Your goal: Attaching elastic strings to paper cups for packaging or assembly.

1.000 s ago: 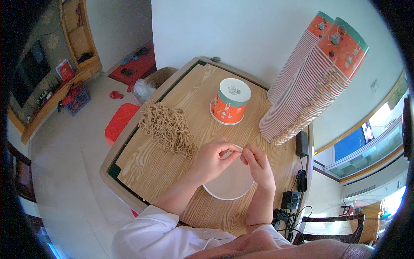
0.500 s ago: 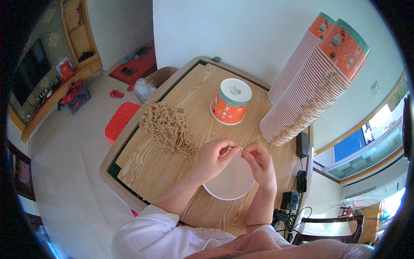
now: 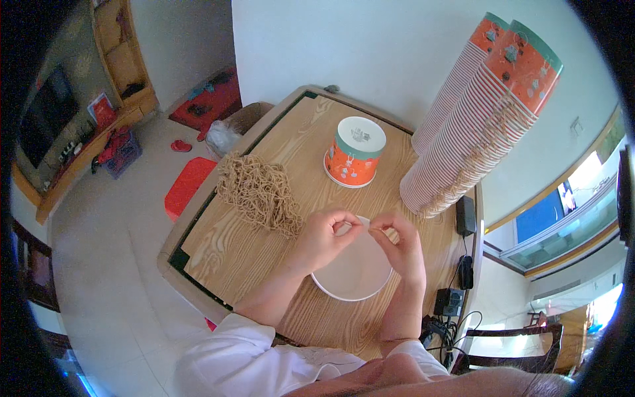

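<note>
Both hands are up over the white bowl (image 3: 354, 271), which sits on the wooden table (image 3: 264, 238) right at the near edge. The left hand (image 3: 323, 237) and right hand (image 3: 400, 246) are each pinched shut on what looks like a thin strand stretched between the fingertips, though it's too fine to say for sure. My take: keep the pinch light and work directly above the bowl so anything that slips lands inside, and keep elbows away from the pile of brown string (image 3: 258, 192) lying just to the left. As for packaging, there's a single paper cup (image 3: 354, 152) standing upside down behind the bowl, orange with a teal band and small printed figures. To the right, two tall leaning stacks of the same cups (image 3: 476, 126) rest against the wall, orange and teal ends at the top.
</note>
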### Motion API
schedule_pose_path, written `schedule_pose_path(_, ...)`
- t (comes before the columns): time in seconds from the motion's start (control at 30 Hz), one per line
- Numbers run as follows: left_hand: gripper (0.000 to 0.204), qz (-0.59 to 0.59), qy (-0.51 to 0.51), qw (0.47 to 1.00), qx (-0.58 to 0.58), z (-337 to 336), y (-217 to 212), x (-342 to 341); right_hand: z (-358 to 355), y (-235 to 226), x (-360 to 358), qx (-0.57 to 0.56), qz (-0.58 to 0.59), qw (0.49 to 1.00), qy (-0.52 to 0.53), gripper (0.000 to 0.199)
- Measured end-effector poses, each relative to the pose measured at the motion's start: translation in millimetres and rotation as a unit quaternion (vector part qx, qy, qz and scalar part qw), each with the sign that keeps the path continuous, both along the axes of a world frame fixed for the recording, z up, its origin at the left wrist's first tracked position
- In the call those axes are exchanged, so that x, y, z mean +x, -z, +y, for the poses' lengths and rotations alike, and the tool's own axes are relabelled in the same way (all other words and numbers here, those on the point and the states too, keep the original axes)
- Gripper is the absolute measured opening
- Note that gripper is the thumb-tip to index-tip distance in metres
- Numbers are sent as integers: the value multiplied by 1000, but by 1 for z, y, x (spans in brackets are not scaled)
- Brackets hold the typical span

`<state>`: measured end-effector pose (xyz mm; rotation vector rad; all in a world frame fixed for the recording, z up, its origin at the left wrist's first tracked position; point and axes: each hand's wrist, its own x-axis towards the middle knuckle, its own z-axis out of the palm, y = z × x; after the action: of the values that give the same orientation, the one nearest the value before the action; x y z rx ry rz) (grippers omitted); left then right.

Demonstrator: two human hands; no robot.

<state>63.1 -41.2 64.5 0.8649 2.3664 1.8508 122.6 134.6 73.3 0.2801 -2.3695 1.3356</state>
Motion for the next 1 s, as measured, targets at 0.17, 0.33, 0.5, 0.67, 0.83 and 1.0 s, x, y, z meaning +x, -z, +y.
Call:
schedule_pose_path(0.17, 9, 114, -3, 992, -59, -5, 17, -12, 14, 8, -5, 160, -54, 981, 100, 30)
schedule_pose_path(0.33, 9, 268, 7, 941, -206, -11, 27, -30, -4, 17, -8, 170, -133, 974, 71, 32)
schedule_pose_path(0.5, 9, 273, 38, 932, -235, -23, 25, -37, -19, 17, -5, 176, -127, 976, 32, 34)
schedule_pose_path(0.67, 9, 323, 34, 921, -216, -25, 25, -34, -20, 17, -4, 157, -129, 979, 18, 32)
schedule_pose_path(0.83, 12, 335, 45, 908, -248, -23, 24, -33, -18, 16, -3, 165, -107, 980, 16, 32)
schedule_pose_path(1.0, 12, 364, 41, 896, -250, -20, 22, -31, -16, 18, -3, 157, -105, 982, 9, 31)
